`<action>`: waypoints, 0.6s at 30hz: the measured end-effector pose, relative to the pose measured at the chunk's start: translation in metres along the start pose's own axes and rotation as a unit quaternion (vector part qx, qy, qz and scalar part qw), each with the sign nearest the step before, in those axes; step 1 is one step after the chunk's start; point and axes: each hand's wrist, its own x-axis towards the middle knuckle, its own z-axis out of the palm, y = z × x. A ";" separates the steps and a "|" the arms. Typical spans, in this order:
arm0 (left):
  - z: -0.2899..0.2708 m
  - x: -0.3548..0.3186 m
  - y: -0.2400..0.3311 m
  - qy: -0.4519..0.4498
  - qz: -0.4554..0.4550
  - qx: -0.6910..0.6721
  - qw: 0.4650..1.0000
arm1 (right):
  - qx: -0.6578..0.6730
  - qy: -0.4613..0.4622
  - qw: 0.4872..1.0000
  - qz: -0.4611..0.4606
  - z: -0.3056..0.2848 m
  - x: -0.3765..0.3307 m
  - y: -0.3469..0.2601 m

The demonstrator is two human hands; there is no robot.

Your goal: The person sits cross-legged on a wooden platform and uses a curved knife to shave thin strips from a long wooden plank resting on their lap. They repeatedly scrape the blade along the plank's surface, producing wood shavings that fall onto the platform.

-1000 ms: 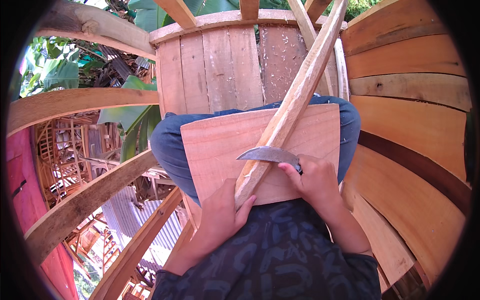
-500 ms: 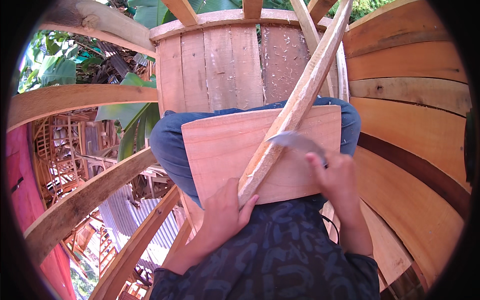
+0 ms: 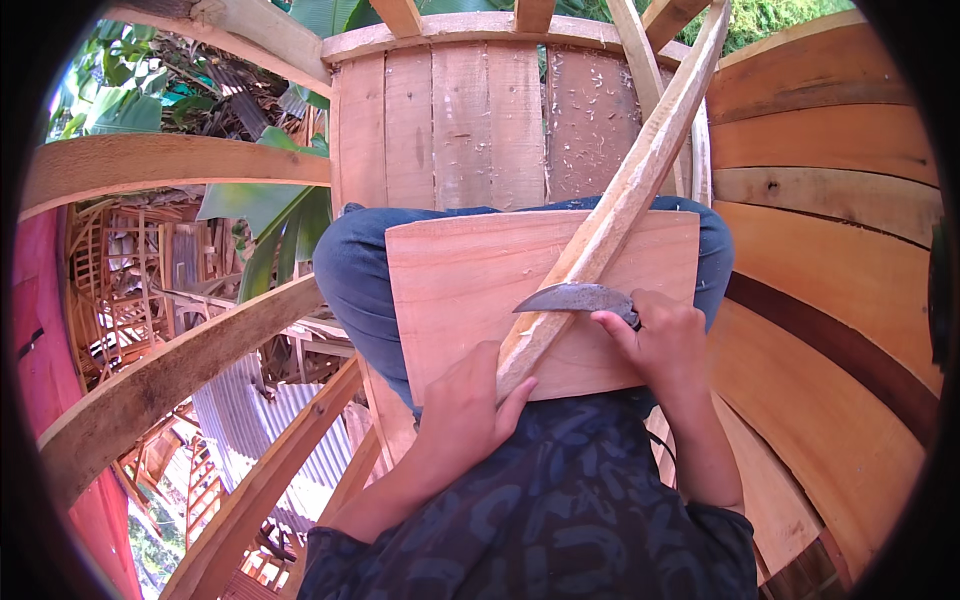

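Observation:
A long, roughly squared wooden pole [image 3: 620, 205] slants from my belly up to the far right, crossing a flat wooden board [image 3: 450, 290] on my lap. Its near end is gripped by my left hand [image 3: 470, 400], thumb on the right side and fingers on the left. My right hand [image 3: 665, 335] is wrapped round the handle of a curved knife [image 3: 575, 298]; most of that handle is hidden in the fist. The dark blade lies across the pole, tip pointing left, with a small pale shaving on the wood just below it.
I sit cross-legged on a plank floor [image 3: 460, 130] strewn with wood shavings at the far side. A plank wall [image 3: 820, 240] rises on my right. Slanting wooden beams [image 3: 190, 365] run along the left, with corrugated metal sheets [image 3: 300, 430] lower down and banana leaves [image 3: 265, 215] beyond.
The knife has come down along the pole toward my left hand, and its blade now lies flatter across the wood. The whole view has shifted slightly; my left hand keeps its grip.

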 end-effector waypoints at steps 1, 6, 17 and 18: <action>-0.001 -0.001 0.001 -0.007 -0.008 0.000 1.000 | -0.016 0.029 0.999 0.031 0.009 0.002 0.013; 0.000 -0.004 -0.004 0.002 -0.003 -0.002 1.000 | 0.048 0.143 0.954 0.259 -0.050 0.024 0.111; -0.001 -0.002 0.004 -0.026 -0.017 0.012 0.999 | 0.039 -0.032 0.998 0.029 -0.004 0.000 -0.003; -0.003 -0.004 0.004 -0.031 -0.024 0.020 0.999 | 0.026 0.010 0.999 0.045 -0.003 0.004 0.010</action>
